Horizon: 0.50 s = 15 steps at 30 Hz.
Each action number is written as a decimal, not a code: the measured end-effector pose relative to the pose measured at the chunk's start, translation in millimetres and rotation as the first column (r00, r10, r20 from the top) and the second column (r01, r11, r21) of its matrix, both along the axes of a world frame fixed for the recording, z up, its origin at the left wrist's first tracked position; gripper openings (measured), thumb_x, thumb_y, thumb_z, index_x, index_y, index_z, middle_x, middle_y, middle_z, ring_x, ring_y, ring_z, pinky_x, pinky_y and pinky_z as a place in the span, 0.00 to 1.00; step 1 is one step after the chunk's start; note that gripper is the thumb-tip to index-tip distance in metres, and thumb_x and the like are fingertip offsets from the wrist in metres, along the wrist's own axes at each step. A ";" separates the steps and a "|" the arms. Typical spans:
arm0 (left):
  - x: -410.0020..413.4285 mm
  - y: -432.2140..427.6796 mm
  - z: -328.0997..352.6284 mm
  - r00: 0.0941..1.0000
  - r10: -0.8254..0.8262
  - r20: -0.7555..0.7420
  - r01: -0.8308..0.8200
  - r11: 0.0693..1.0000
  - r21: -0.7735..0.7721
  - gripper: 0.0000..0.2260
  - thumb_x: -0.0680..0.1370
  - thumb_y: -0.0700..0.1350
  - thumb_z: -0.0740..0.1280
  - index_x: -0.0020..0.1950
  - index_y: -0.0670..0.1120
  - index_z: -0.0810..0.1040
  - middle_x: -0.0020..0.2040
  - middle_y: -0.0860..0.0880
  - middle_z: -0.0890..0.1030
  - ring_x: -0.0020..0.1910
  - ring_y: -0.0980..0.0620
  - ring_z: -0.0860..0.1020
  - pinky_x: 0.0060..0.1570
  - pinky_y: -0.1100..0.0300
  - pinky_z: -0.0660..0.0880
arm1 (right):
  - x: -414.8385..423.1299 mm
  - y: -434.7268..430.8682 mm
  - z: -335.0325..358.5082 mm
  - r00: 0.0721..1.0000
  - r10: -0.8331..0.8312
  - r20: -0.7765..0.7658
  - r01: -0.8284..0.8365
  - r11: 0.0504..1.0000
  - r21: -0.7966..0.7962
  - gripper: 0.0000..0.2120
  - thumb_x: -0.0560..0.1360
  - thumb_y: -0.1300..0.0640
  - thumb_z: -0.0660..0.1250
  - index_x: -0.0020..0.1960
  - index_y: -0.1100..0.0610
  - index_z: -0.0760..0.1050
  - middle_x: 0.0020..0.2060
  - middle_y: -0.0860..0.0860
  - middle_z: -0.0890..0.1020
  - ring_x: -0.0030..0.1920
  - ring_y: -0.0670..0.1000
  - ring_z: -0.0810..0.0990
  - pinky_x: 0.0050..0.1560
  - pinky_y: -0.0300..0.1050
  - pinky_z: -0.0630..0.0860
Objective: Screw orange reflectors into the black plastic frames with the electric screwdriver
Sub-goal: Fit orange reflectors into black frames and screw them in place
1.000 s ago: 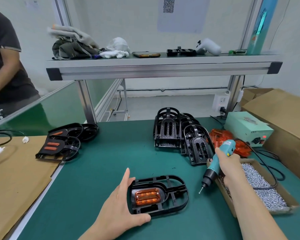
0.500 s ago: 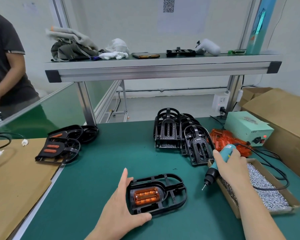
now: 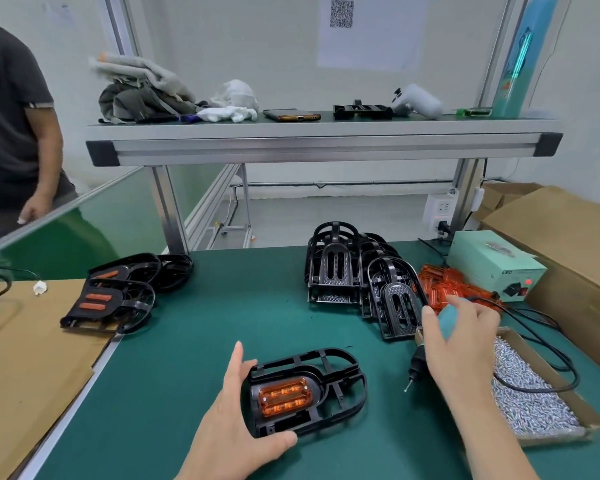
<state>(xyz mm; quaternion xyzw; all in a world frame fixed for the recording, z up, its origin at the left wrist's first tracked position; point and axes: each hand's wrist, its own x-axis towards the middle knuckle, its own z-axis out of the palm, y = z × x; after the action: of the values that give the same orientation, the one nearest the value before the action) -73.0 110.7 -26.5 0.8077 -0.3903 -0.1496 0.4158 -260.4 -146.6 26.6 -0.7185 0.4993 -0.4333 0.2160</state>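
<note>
A black plastic frame [image 3: 340, 382] lies flat on the green mat with an orange reflector [image 3: 284, 396] seated in its left end. My left hand [image 3: 236, 420] holds the frame's left end, index finger along the far edge and thumb under the near edge. My right hand [image 3: 461, 344] grips the teal electric screwdriver [image 3: 417, 367], whose bit points down and left, hovering just right of the frame and clear of it. Its black cable runs off to the right.
A cardboard tray of silver screws [image 3: 530, 393] sits under my right forearm. Loose orange reflectors [image 3: 440, 285], stacked bare frames [image 3: 336, 265] and a pale green power box [image 3: 492, 265] stand behind. Frames with reflectors [image 3: 111, 292] lie left. Another person [image 3: 14, 133] stands far left.
My right hand with the screwdriver has drifted slightly right and down, the bit staying off the frame. My left hand and the frame have barely moved. The person at left lowered an arm.
</note>
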 end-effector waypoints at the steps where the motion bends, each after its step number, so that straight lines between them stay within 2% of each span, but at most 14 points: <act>1: 0.7 -0.9 -0.5 1.000 0.000 -0.001 0.000 1.000 -0.001 0.62 0.56 0.66 0.76 0.72 0.72 0.29 0.69 0.77 0.59 0.61 0.66 0.76 0.50 0.73 0.69 | 5.7 9.0 3.1 0.998 0.047 0.039 -0.046 0.998 -0.042 0.21 0.79 0.49 0.67 0.68 0.57 0.72 0.60 0.56 0.69 0.55 0.49 0.72 0.57 0.53 0.73; 3: 2.6 -2.0 -1.5 1.000 0.002 -0.010 -0.002 1.000 -0.013 0.62 0.56 0.66 0.76 0.72 0.72 0.29 0.68 0.78 0.59 0.61 0.66 0.76 0.50 0.74 0.69 | 20.6 30.3 6.9 0.982 0.174 0.071 -0.170 0.983 -0.066 0.18 0.79 0.49 0.66 0.66 0.54 0.73 0.55 0.50 0.71 0.45 0.43 0.73 0.53 0.49 0.74; 5: 5.0 -1.9 -2.7 0.999 0.020 -0.034 -0.021 0.999 -0.044 0.62 0.56 0.65 0.77 0.72 0.74 0.31 0.68 0.79 0.59 0.59 0.69 0.76 0.49 0.74 0.70 | 37.5 54.2 3.4 0.952 0.305 0.030 -0.305 0.952 -0.022 0.17 0.80 0.47 0.64 0.67 0.51 0.72 0.55 0.44 0.70 0.43 0.42 0.76 0.54 0.47 0.75; 9: 10.1 -1.1 -9.3 0.993 0.063 -0.103 -0.078 0.985 -0.153 0.62 0.54 0.60 0.80 0.72 0.76 0.37 0.68 0.78 0.62 0.57 0.77 0.73 0.47 0.78 0.69 | 65.4 87.3 -17.7 0.868 0.477 -0.137 -0.461 0.878 0.131 0.21 0.82 0.40 0.56 0.72 0.46 0.67 0.62 0.42 0.70 0.57 0.42 0.75 0.63 0.45 0.72; 12: 14.2 -1.8 -15.5 0.983 0.079 -0.167 -0.117 0.965 -0.233 0.62 0.53 0.55 0.83 0.70 0.80 0.43 0.67 0.76 0.66 0.60 0.75 0.72 0.51 0.80 0.69 | 75.6 96.6 -29.6 0.845 0.504 -0.177 -0.482 0.862 0.154 0.19 0.82 0.39 0.55 0.69 0.44 0.70 0.59 0.40 0.70 0.59 0.43 0.73 0.60 0.42 0.70; 15: 16.4 -3.1 -18.2 0.976 0.102 -0.195 -0.153 0.950 -0.271 0.61 0.52 0.55 0.84 0.69 0.81 0.46 0.67 0.76 0.66 0.60 0.75 0.73 0.50 0.82 0.68 | 83.0 100.8 -37.1 0.841 0.483 -0.244 -0.465 0.875 0.131 0.18 0.82 0.41 0.57 0.69 0.44 0.70 0.63 0.40 0.65 0.65 0.43 0.65 0.60 0.42 0.71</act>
<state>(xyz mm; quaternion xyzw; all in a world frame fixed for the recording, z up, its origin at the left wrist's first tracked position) -56.7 107.6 -44.6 0.7464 -0.3158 -0.1364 0.5697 -177.5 -45.8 -10.6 -0.8640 0.3449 -0.2477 0.2706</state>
